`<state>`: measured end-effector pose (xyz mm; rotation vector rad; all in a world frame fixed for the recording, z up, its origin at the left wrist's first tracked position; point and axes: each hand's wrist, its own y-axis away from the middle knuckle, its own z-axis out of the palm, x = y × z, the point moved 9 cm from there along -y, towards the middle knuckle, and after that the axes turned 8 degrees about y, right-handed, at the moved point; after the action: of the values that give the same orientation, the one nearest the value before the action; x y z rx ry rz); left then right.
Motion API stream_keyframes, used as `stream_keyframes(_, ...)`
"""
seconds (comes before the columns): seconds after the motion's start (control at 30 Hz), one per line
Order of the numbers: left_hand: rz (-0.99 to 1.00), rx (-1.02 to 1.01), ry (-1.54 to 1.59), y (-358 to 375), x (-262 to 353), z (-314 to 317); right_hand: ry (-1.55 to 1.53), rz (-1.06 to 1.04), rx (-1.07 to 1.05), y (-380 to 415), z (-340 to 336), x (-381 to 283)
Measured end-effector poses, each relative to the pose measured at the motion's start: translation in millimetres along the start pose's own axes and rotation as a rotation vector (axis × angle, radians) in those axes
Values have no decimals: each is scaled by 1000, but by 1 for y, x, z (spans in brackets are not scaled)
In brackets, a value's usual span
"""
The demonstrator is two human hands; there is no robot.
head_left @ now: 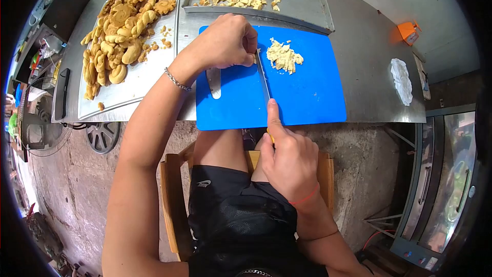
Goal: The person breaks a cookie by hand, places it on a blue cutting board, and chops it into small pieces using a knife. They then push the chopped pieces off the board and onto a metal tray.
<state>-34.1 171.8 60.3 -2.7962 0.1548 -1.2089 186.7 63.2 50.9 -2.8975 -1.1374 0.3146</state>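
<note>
i'd grip the likely light, stiff knife (pixel 264 78) by its handle (pixel 270 135), as right fingers (pixel 273 117) do; left fingers' (pixel 249 58) hold i can't tell.

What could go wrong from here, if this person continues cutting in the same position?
The fingers of the left hand are very near the blade of the knife, so a slip might cut them. The right hand has its index finger stretched along the knife's spine; it could perhaps slide. The blue cutting board seems to reach slightly past the table's front edge, so crumbs may fall onto the lap.
</note>
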Motion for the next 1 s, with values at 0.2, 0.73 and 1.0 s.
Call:
stream_keyframes(0.2, 18, -12, 65, -5, -9, 4, 60, -16, -26, -30, 7, 0)
stream_keyframes(0.73, 14, -146, 88, 0, -3, 14, -147, 109, -78, -16, -1, 21)
stream_keyframes(1.0, 130, -119, 84, -1, 6, 15, -182, 112, 75, -2, -14, 29)
